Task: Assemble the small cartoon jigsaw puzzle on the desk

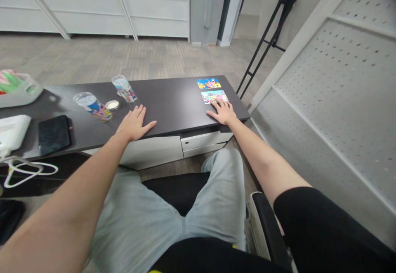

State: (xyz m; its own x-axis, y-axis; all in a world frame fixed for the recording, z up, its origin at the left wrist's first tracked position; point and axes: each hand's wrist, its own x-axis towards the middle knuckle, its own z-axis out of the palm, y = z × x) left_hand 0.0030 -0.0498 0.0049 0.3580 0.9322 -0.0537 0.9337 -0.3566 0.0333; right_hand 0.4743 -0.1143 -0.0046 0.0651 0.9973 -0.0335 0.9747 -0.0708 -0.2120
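On the dark tabletop (167, 99), my left hand (133, 124) lies flat with its fingers spread. Two clear cups with cartoon prints are close to it: one cup (124, 88) just beyond the fingers, another cup (94, 107) to the left, both looking tilted in this view. Between them sits a small round white-topped item (111, 105). At the table's right end, my right hand (223, 112) is spread too, its fingertips on the near edge of a cartoon card (213, 96). A second, bluer cartoon card (209, 83) lies just behind that one.
A black phone (55, 134), a white box-shaped device (14, 130) with a white cable (29, 174), and a white basket (24, 93) occupy the left side. White drawers (204, 141) are under the tabletop. A perforated panel (328, 95) stands to the right, beside a black metal stand (266, 41).
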